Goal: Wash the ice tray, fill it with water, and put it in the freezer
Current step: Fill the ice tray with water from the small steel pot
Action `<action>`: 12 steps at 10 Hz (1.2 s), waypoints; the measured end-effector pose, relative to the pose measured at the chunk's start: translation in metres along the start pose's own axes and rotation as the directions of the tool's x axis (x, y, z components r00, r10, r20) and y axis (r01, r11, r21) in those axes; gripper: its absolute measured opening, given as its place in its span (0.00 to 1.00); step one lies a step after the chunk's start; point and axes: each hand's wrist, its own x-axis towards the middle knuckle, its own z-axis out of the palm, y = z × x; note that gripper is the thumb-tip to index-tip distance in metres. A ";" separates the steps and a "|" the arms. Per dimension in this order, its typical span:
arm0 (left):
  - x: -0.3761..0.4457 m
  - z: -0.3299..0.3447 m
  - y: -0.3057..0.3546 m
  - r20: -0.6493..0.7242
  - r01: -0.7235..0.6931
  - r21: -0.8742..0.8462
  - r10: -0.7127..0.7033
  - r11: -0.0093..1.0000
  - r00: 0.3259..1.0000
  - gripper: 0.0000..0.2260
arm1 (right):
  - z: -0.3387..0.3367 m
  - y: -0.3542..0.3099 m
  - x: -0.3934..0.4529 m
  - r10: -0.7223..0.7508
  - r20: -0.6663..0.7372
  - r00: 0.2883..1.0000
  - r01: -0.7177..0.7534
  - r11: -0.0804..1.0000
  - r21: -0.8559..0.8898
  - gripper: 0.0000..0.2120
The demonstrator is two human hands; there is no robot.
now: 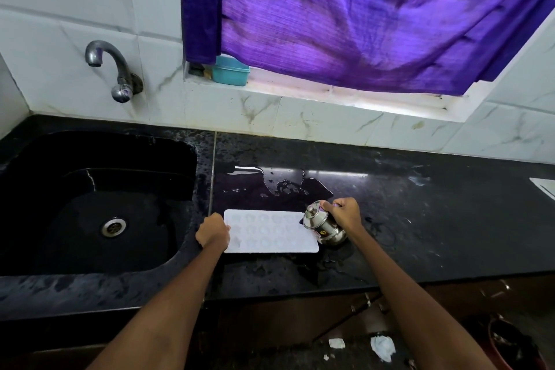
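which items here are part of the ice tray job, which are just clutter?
In the job:
ice tray, flat on the counter
steel pot, tipped over the tray's right end
left hand, holding the tray's left edge
right hand, gripping the pot
tap and sink

Lying about:
teal box on the window ledge
purple curtain
crumpled paper on the floor

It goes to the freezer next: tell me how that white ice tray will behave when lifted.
The ice tray looks thin and flat, probably flexible, so it may sag. Its shallow cells would likely spill if tilted. The countertop is wet, so it may be slippery.
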 end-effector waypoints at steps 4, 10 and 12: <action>0.001 0.000 0.000 0.004 0.007 -0.016 -0.007 1.000 1.000 0.14 | 0.001 0.007 0.002 -0.010 -0.022 1.000 0.011 0.999 0.052 0.29; -0.001 -0.001 -0.001 0.002 0.002 -0.023 -0.002 1.000 1.000 0.13 | 0.013 -0.015 0.001 -0.031 0.033 0.999 0.028 0.995 0.094 0.29; -0.003 -0.001 -0.001 0.002 0.007 -0.027 -0.007 1.000 1.000 0.13 | 0.016 -0.018 -0.006 -0.049 0.064 0.997 0.047 0.998 0.028 0.28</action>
